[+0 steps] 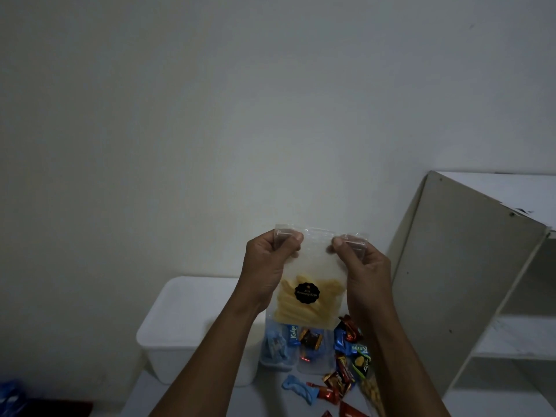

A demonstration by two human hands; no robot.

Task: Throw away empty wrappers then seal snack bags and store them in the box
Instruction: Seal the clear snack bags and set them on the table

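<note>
I hold a clear zip snack bag (313, 266) up in front of the wall; yellow sticks and a round black label fill its lower half. My left hand (267, 266) pinches the bag's top left corner between thumb and fingers. My right hand (361, 266) pinches the top right corner the same way. Below the bag, a clear box (276, 361) with small blue and dark snack packets sits on the table. Loose blue, red and brown wrappers (334, 383) lie scattered on the table to its right.
A white lidded container (186, 323) stands on the table left of the clear box. A white shelf unit (469, 284) rises at the right. A blue plastic object (12, 398) shows at the bottom left corner. Another clear snack bag (371, 389) lies at the lower right.
</note>
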